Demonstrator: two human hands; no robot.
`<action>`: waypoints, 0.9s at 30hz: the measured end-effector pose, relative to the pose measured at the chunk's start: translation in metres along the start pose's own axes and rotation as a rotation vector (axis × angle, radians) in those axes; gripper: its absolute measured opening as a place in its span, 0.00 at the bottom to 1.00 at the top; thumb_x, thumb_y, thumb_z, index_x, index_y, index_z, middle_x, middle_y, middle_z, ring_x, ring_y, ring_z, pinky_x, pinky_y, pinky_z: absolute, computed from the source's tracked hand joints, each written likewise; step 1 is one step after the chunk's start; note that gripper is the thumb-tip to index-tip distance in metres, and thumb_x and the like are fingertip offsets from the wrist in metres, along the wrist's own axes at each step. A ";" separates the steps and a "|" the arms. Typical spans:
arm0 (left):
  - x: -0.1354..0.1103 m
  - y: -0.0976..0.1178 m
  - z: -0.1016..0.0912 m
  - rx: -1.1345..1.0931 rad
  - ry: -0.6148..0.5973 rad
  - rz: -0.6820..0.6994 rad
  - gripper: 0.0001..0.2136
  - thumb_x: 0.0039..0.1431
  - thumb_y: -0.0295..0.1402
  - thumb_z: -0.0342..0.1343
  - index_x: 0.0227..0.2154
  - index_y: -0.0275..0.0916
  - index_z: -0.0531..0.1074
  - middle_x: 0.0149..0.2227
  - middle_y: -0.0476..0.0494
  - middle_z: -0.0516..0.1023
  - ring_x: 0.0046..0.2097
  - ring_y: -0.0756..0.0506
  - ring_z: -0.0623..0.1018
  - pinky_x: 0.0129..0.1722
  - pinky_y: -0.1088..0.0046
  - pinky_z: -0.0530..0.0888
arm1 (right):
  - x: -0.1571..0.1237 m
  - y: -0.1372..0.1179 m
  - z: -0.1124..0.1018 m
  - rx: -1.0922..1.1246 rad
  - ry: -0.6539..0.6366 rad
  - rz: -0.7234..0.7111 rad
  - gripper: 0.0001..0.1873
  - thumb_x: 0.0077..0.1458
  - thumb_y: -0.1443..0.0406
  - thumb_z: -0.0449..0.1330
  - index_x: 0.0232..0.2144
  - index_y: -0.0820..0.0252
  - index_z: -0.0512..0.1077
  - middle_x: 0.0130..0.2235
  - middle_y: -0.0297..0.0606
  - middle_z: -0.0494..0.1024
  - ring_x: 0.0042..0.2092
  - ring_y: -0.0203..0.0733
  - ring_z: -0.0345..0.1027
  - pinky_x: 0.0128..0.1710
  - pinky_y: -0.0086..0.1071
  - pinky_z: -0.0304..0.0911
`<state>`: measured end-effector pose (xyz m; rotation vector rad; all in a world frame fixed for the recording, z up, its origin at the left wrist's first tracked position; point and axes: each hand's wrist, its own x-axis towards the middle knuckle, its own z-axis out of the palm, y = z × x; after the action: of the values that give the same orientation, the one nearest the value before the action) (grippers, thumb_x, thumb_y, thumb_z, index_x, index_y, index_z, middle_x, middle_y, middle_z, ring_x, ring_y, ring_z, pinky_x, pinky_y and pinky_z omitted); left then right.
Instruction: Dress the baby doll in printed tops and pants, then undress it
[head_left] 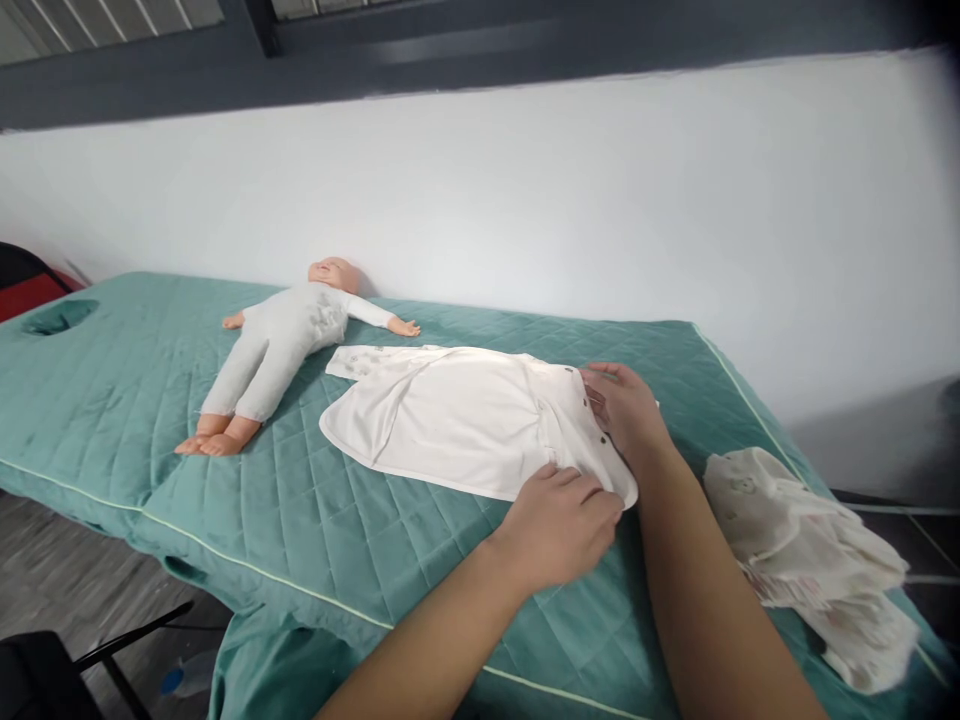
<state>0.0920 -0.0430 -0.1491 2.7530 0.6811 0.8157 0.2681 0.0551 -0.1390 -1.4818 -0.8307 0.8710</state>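
A white baby top [465,420] lies spread on the green quilted bed cover, one printed sleeve reaching left and small dark snaps along its right part. My left hand [566,520] is closed on its near edge, fingers curled over the cloth. Farther back, my right hand [626,410] grips the snapped edge at the right; its fingertips are partly hidden by the fabric. To the left, a baby doll [300,325] in a white bodysuit lies on its back, arms spread, apart from both hands.
A crumpled heap of pale baby clothes [810,560] sits at the bed's right end. The green quilted bed [300,530] has a face hole [60,317] at far left and stands against a white wall [525,210]. A black chair part [45,675] is at lower left.
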 end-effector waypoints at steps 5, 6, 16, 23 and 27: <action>-0.001 -0.002 0.002 -0.011 -0.019 -0.017 0.11 0.70 0.34 0.47 0.38 0.38 0.74 0.34 0.44 0.79 0.38 0.44 0.77 0.39 0.63 0.70 | 0.002 0.002 -0.004 -0.162 0.041 -0.079 0.18 0.43 0.63 0.65 0.39 0.57 0.71 0.44 0.41 0.81 0.34 0.38 0.71 0.32 0.32 0.66; -0.002 -0.002 0.003 -0.015 -0.015 -0.016 0.11 0.70 0.34 0.47 0.38 0.38 0.74 0.34 0.45 0.79 0.37 0.44 0.78 0.39 0.64 0.70 | 0.001 0.001 -0.005 -0.199 0.034 -0.106 0.16 0.43 0.63 0.64 0.39 0.57 0.72 0.44 0.41 0.81 0.36 0.39 0.72 0.34 0.33 0.67; -0.004 -0.001 -0.001 -0.068 0.121 -0.185 0.09 0.68 0.30 0.48 0.38 0.40 0.73 0.34 0.44 0.77 0.39 0.44 0.76 0.39 0.65 0.73 | -0.020 -0.012 0.001 -0.511 -0.026 -0.381 0.11 0.55 0.60 0.58 0.38 0.56 0.75 0.42 0.41 0.81 0.44 0.46 0.74 0.49 0.42 0.67; 0.002 -0.007 -0.004 -0.145 0.191 -0.619 0.07 0.64 0.27 0.51 0.43 0.39 0.71 0.46 0.41 0.76 0.48 0.40 0.73 0.49 0.59 0.72 | -0.036 -0.009 0.019 -1.013 -0.143 -0.252 0.13 0.55 0.53 0.61 0.33 0.54 0.67 0.39 0.39 0.78 0.38 0.47 0.70 0.37 0.39 0.61; 0.004 -0.007 -0.003 -0.165 0.182 -0.677 0.09 0.64 0.29 0.52 0.46 0.40 0.69 0.49 0.41 0.75 0.50 0.39 0.73 0.51 0.58 0.71 | -0.037 -0.011 0.019 -1.032 -0.181 -0.204 0.09 0.56 0.56 0.59 0.30 0.53 0.67 0.33 0.35 0.77 0.36 0.45 0.69 0.34 0.37 0.56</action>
<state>0.0907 -0.0352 -0.1467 2.0886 1.3966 0.8977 0.2332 0.0323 -0.1269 -2.1424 -1.6855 0.4051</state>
